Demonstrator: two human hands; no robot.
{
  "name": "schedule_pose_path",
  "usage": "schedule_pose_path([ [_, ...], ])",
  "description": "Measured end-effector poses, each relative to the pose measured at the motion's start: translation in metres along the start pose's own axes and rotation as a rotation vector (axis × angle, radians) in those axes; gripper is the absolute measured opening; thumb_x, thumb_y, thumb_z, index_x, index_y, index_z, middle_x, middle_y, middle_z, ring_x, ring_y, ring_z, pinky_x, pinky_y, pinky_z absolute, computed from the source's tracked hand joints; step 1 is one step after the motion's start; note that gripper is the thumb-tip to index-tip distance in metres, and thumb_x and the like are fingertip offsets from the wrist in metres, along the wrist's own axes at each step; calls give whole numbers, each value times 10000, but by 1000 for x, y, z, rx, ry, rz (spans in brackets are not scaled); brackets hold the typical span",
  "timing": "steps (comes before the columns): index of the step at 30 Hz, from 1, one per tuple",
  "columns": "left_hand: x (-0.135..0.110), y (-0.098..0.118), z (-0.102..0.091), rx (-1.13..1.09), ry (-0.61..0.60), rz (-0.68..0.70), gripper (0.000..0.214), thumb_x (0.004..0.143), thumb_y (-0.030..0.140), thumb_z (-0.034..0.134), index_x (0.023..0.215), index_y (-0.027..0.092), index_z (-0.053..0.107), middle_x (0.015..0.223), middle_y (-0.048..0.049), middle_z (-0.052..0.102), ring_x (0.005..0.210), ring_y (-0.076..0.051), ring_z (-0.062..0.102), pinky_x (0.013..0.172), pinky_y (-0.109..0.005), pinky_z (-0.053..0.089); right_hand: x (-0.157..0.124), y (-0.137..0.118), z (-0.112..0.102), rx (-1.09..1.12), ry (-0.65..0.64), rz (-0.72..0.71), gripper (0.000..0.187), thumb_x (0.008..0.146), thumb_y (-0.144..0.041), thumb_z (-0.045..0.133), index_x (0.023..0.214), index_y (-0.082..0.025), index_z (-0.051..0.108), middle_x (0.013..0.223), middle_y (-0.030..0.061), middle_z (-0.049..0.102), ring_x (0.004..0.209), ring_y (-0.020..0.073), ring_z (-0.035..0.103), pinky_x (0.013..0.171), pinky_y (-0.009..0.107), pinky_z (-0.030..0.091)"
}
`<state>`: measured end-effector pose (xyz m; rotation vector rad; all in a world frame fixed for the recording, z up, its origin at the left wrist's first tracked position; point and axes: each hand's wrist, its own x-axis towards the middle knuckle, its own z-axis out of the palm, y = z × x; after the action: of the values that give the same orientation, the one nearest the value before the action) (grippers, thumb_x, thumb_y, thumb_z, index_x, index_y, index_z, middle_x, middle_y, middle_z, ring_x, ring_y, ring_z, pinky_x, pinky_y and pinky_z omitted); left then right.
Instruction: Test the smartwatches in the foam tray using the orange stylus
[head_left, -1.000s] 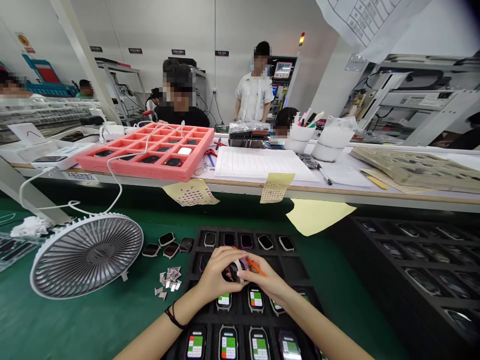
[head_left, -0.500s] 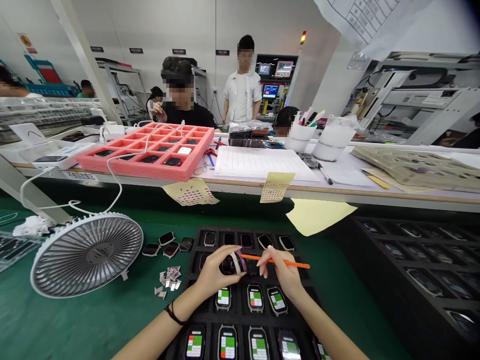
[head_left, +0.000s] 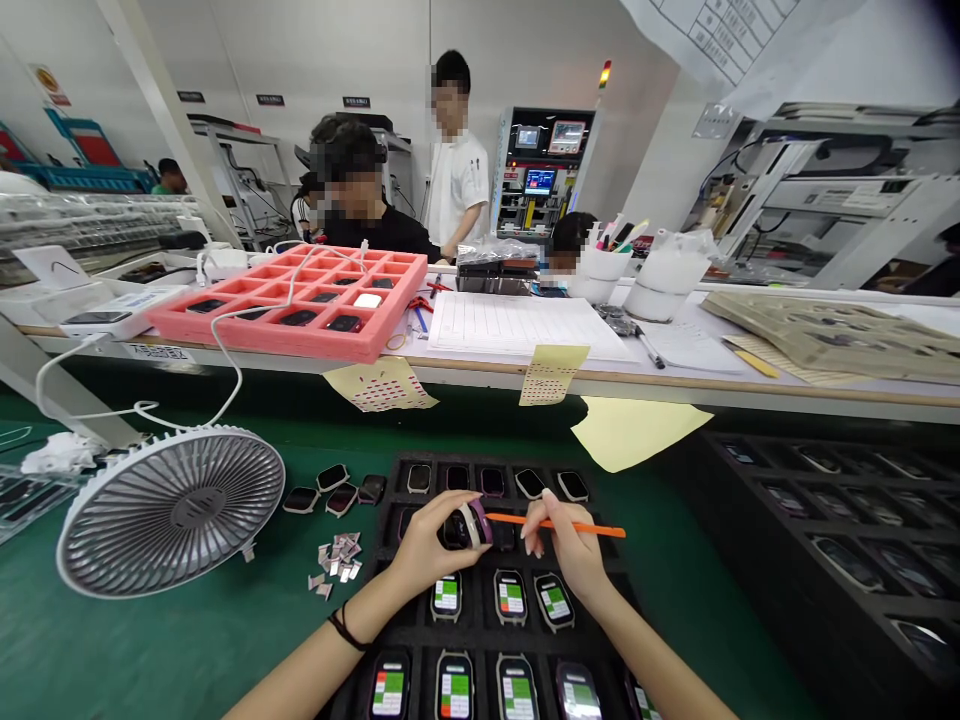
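The left hand [head_left: 431,548] is curved round a dark-faced watch [head_left: 472,525], pinching it between thumb and fingertips above the black tray [head_left: 480,638]. The watch shows a pale rim and a purple edge on its right side; whether this is one piece or two held together cannot be told. The right hand [head_left: 566,540], just to the right, pinches an orange stick [head_left: 600,528] between thumb and fingers. The stick lies nearly level, its left tip at the purple edge, though contact there is too small to make out.

In the tray's far row sit five watches with dark faces. In the two near rows, watches with lit screens show green and white blocks, some with red too.

On the green bench [head_left: 277,650], left of the tray, four loose watches [head_left: 342,500] lie close together, with a heap of small shiny pieces [head_left: 339,553] nearer. A round fan [head_left: 172,515] stands farther left. A black stack [head_left: 757,560] holding more watches is on the right. Along the far side, a raised shelf [head_left: 480,374] carries a pink foam tray [head_left: 360,347] and a printed sheet [head_left: 517,325].
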<state>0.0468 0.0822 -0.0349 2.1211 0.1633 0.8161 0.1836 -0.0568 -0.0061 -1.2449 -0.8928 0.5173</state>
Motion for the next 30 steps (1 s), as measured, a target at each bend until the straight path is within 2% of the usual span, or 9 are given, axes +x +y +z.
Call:
schedule_pose_path([
  [16, -1, -1, 3, 24, 24, 21, 463, 647, 207, 741, 1093, 178, 621, 1041, -101, 684, 980, -257, 637, 873, -392, 527, -2, 2, 5, -25, 35, 28, 543, 895, -491, 443, 518, -173, 670, 393, 10, 505, 345, 95, 429, 361, 229, 328],
  [30, -2, 1, 4, -4, -13, -19, 470, 653, 203, 735, 1105, 174, 610, 1052, -101, 670, 1003, -253, 619, 894, -390, 507, -6, 3, 11, 14, -61, -53, 527, 920, -421, 432, 540, -158, 685, 407, 16, 532, 371, 97, 462, 378, 208, 371],
])
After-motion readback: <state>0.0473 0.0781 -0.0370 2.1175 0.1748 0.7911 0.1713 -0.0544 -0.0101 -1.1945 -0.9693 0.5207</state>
